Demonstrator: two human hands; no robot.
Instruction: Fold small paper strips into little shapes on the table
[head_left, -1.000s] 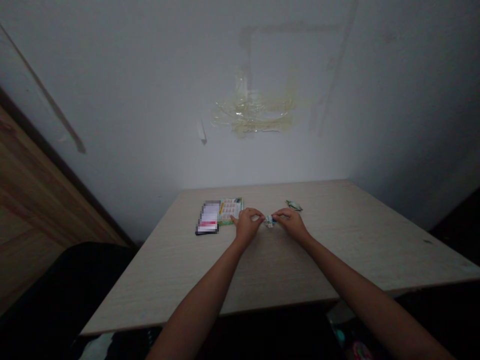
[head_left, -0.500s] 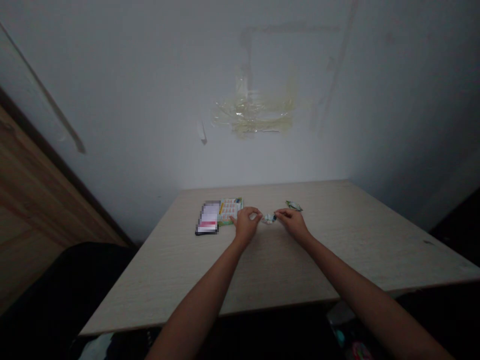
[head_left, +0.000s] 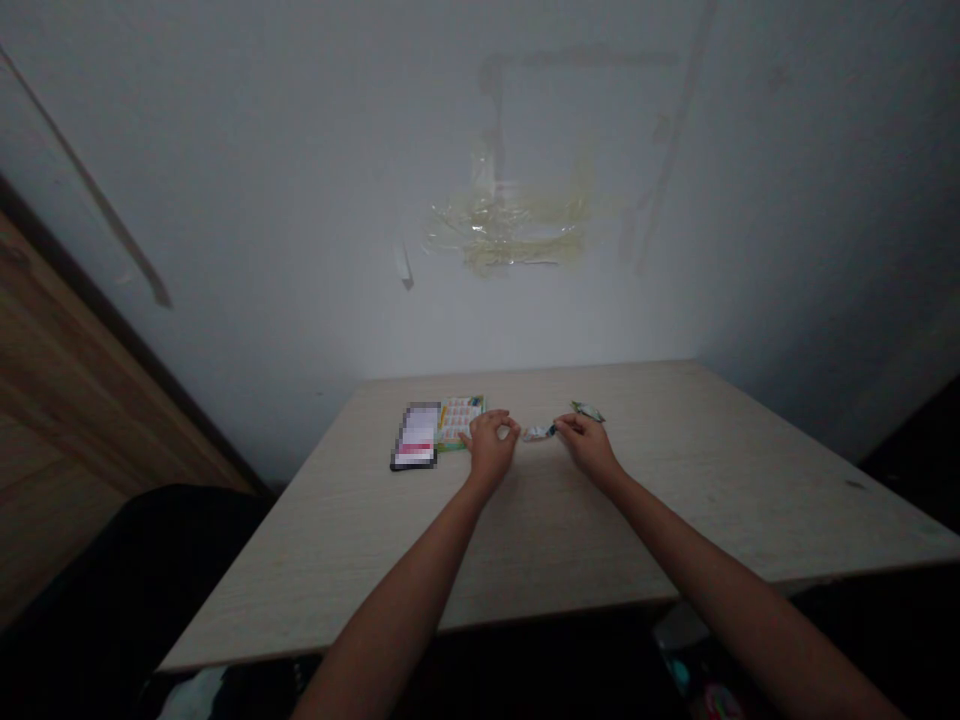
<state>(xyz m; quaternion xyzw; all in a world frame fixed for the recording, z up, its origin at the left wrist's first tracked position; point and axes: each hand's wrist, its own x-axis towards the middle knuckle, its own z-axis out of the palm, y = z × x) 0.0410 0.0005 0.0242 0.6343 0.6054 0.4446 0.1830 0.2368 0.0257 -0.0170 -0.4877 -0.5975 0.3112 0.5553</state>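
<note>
Between my two hands is what looks like a small wrapped candy (head_left: 537,432), whitish with a dark right end. My left hand (head_left: 491,442) is closed in a pinch at the left end of its wrapper. At the dark right end, the thumb and fingers of my right hand (head_left: 586,440) are pinched together on it. The wrapper is stretched roughly level, just above the table. Behind my right hand lies another small green and white packet (head_left: 588,411). A printed card with a green border (head_left: 459,415) lies beside my left hand, which partly covers it.
A phone (head_left: 417,436) with a blurred bright screen rests against the card's left side. The pale wooden table (head_left: 555,540) meets a wall (head_left: 315,220) with yellowed tape (head_left: 517,235) on it. Dark fabric (head_left: 135,570) is at the lower left.
My hands have drawn slightly apart, the left a little to the left and the right a little to the right. The wrapper between them looks longer and flatter.
</note>
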